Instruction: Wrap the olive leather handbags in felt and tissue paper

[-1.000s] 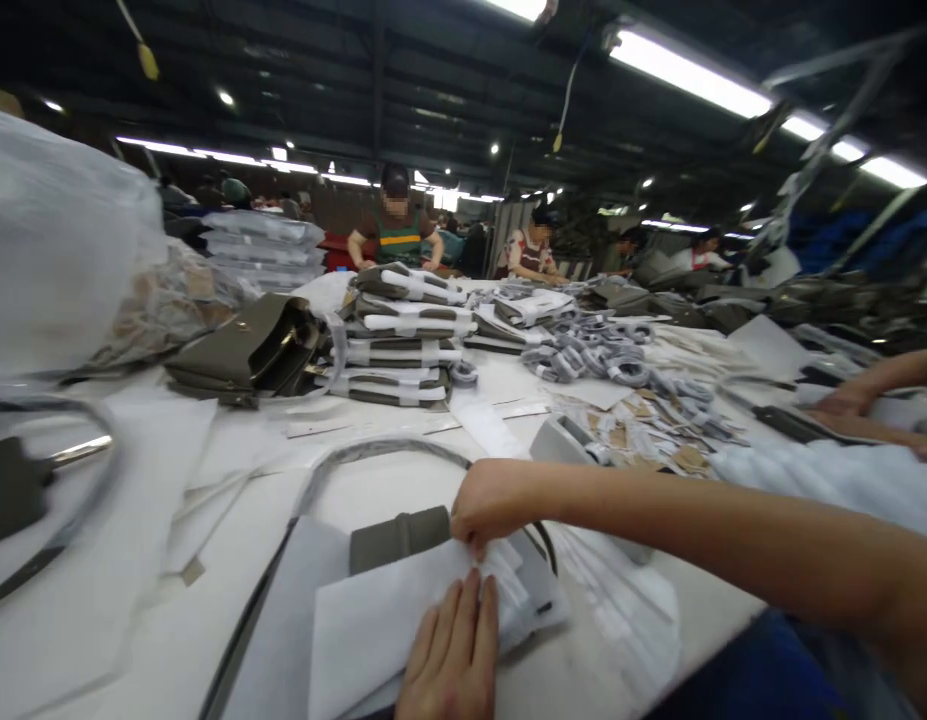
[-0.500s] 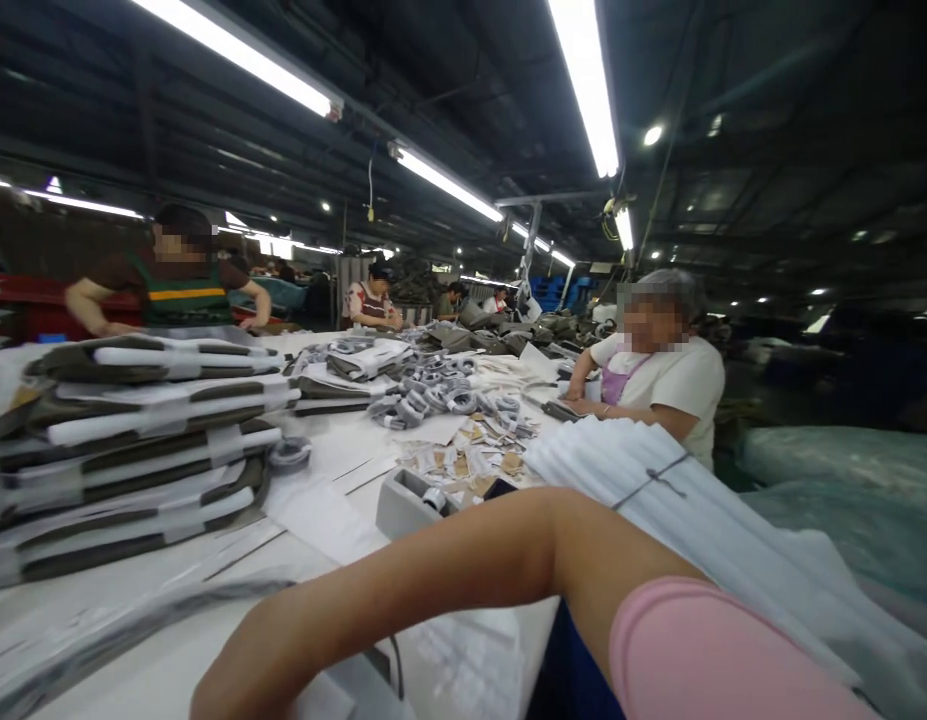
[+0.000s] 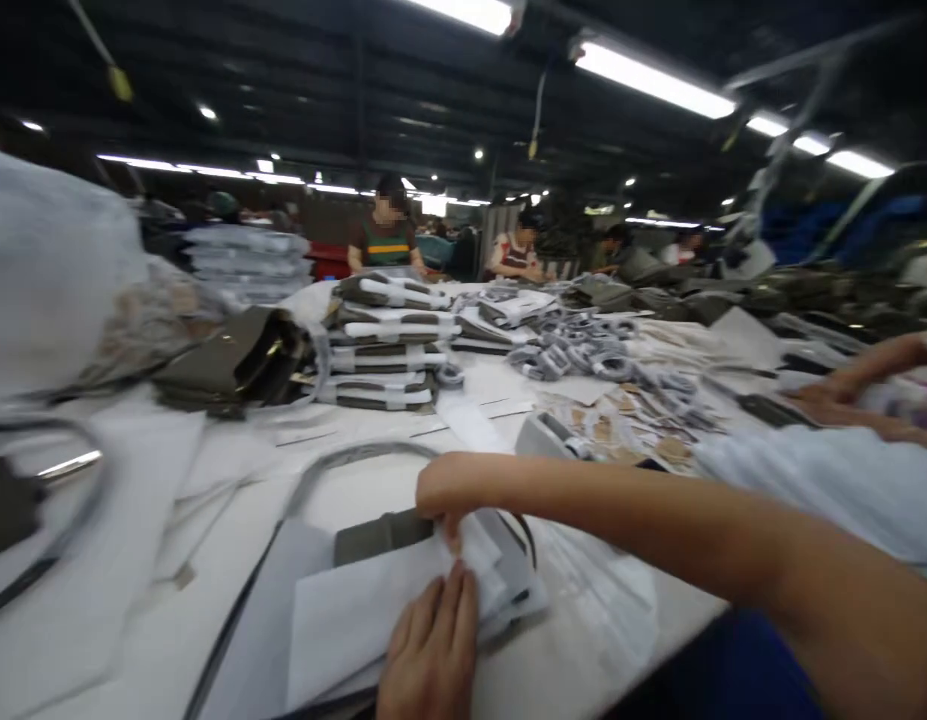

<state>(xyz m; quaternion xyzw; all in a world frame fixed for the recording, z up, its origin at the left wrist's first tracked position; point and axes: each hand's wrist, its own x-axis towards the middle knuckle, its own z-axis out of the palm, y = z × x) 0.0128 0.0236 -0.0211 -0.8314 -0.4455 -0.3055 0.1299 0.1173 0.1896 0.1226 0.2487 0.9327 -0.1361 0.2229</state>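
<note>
A white sheet is wrapped across a folded olive-grey bag on the table in front of me. My left hand lies flat on the sheet, fingers stretched forward. Reaching in from the right, my right hand is bent down at the sheet's upper edge. Its fingers are curled and mostly hidden; one points down close to my left fingertips. I cannot make out what they hold. A long plastic-wrapped strap loops around behind the bag.
Wrapped bags are stacked beyond my hands. Grey wrapped coils and paper tags lie to the right, near a grey box. An olive bag stands left. A co-worker's hands are at the right; others work farther back.
My view has swung left and down. My right hand now shows on the white sheet, and my left hand has come into view beside it.
</note>
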